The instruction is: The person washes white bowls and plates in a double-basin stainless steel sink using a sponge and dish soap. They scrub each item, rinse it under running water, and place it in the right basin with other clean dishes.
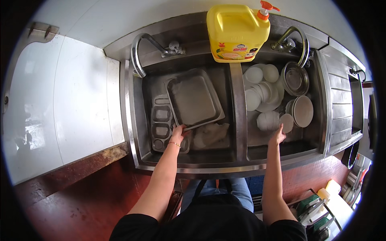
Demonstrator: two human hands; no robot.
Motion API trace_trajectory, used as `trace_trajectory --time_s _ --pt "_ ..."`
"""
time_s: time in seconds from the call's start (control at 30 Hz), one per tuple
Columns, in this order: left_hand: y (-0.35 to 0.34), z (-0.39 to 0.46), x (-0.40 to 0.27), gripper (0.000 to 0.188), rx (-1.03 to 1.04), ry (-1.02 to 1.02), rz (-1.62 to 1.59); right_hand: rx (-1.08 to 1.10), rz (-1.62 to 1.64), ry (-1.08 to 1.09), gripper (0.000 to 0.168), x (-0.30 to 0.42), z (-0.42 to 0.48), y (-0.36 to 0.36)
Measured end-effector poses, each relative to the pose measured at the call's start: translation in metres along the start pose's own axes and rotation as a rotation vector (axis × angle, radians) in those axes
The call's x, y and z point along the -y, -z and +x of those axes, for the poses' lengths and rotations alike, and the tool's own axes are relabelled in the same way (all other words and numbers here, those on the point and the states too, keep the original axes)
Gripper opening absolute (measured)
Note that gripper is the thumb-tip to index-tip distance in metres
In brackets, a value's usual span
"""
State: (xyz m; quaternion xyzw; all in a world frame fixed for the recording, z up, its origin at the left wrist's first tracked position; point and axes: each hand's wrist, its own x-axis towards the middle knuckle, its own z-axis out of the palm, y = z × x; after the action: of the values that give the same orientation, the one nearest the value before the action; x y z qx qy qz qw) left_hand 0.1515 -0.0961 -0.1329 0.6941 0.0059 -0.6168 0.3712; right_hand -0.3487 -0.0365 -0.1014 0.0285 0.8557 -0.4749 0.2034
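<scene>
My left hand (178, 134) grips the near rim of a rectangular stainless steel pan (194, 99), which is tilted in the left sink basin (224, 75). Partly under the pan is a steel compartment tray (161, 114). A pale crumpled cloth-like thing (212, 134) lies near the basin's front. My right hand (278, 137) is in the right basin (256, 150), its thumb at the edge of a small white dish (287, 123); whether the fingers hold it is hidden. Beside it are a row of stacked white bowls (267, 121) and larger stacked bowls (303, 111).
A yellow pump jug (238, 33) stands behind the divider (238, 114). Curved faucets (137, 54) (304, 45) overhang both basins. White dishes (265, 90) and a steel bowl (295, 79) fill the right basin's back. A ribbed drainboard (341, 99) adjoins on the right.
</scene>
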Motion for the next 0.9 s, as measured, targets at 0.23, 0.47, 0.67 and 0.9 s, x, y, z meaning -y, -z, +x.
trace_trajectory --time_s 0.23,0.47,0.67,0.9 --pt "0.049 -0.019 0.013 0.051 0.121 -0.035 0.021 0.705 0.181 0.367 0.014 0.072 -0.229 -0.026" --pt "0.043 -0.073 0.006 0.070 0.045 -0.096 -0.033 0.973 -0.519 0.582 0.023 -0.013 -0.265 -0.081" --pt "0.068 -0.042 -0.015 0.080 -0.041 -0.129 -0.005 0.857 -0.683 0.573 0.028 -0.075 -0.238 -0.115" --pt "0.095 -0.012 -0.031 0.082 0.005 -0.154 -0.075 0.774 -0.679 0.434 0.031 -0.099 -0.185 -0.174"
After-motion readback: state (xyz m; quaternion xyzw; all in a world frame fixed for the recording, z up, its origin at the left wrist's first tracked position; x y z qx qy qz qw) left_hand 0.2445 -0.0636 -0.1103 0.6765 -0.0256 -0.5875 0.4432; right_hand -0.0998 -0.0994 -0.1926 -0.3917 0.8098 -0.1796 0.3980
